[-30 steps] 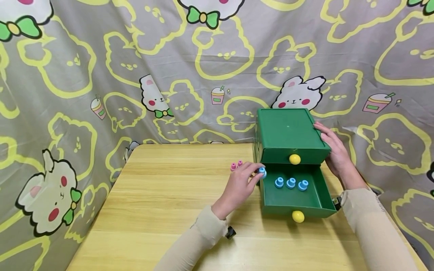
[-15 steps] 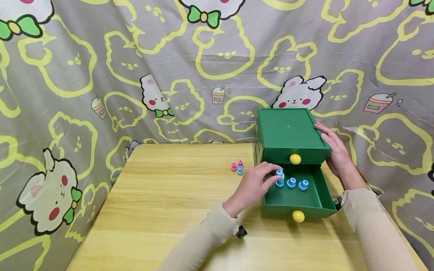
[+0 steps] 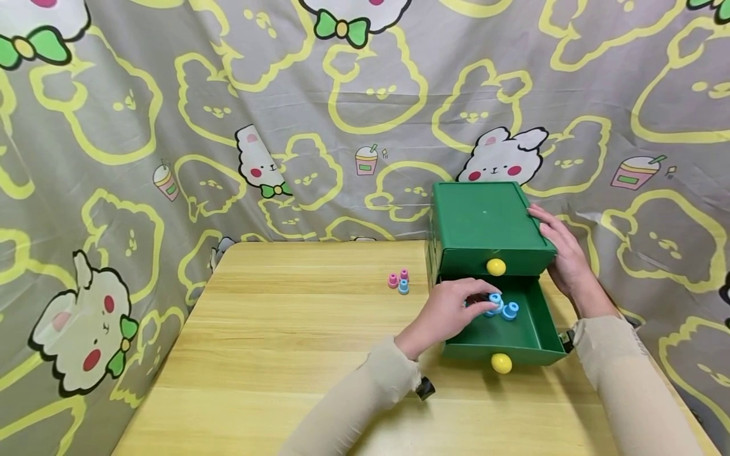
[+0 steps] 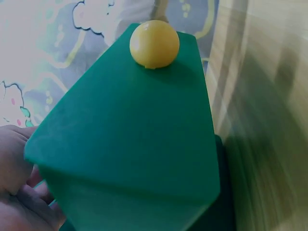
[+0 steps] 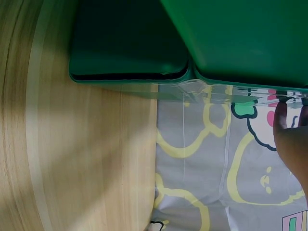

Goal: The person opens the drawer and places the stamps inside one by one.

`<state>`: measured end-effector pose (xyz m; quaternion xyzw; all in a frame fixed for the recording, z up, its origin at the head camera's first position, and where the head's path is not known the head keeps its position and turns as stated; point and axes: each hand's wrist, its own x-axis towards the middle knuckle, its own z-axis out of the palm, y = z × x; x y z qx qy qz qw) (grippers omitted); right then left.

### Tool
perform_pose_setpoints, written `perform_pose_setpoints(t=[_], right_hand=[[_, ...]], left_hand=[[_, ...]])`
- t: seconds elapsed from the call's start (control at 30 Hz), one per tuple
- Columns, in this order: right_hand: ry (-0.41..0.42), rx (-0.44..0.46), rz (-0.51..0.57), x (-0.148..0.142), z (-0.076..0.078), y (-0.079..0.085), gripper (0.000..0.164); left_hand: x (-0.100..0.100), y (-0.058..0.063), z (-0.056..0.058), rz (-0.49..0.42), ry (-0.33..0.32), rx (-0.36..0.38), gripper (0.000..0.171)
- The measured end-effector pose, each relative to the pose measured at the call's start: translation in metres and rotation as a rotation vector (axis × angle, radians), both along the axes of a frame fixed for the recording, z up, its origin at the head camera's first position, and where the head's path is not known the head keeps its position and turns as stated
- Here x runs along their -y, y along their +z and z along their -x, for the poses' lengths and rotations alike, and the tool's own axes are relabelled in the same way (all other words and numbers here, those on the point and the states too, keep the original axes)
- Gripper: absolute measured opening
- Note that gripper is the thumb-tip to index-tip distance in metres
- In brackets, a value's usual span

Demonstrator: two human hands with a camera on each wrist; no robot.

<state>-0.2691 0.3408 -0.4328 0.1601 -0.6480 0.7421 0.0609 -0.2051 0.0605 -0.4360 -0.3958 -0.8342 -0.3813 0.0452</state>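
My left hand (image 3: 447, 310) reaches over the pulled-out lower drawer (image 3: 519, 354) of a green two-drawer box (image 3: 485, 218). Between thumb and fingers it pinches a small blue flanged peg (image 3: 495, 297) with a hollow top. Another blue peg (image 3: 510, 311) lies to the right on the drawer floor; others are mostly hidden behind the held one and the hand. The right hand (image 3: 561, 253) rests with extended fingers against the box's right side. In the right wrist view, fingertips of that hand (image 5: 291, 139) touch the clear side wall. The left wrist view shows the drawer front from below.
Two pink pegs, one a nearer pink peg (image 3: 393, 280), stand with a blue peg (image 3: 403, 287) on the wooden table (image 3: 274, 329), left of the box. The upper drawer has a yellow knob (image 3: 496, 267) and is pushed in. A patterned curtain (image 3: 308, 95) hangs behind.
My left hand has moved right with the pinched blue peg, from the drawer's left edge to above its middle, uncovering the pegs on the table. The right hand stays in place.
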Motion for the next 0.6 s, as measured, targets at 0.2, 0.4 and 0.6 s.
perform_pose_setpoints(t=[0.2, 0.4, 0.6], right_hand=[[0.001, -0.002, -0.016, 0.0, -0.001, 0.001, 0.049], [0.007, -0.001, -0.005, 0.0, -0.001, 0.001, 0.049], [0.011, -0.005, 0.008, 0.0, -0.001, 0.001, 0.049]], left_hand=[[-0.013, 0.0, -0.002, 0.084, -0.04, 0.022, 0.022], [-0.021, -0.003, -0.002, 0.149, -0.062, 0.041, 0.023], [-0.025, -0.001, -0.002, 0.229, -0.065, 0.049, 0.025]])
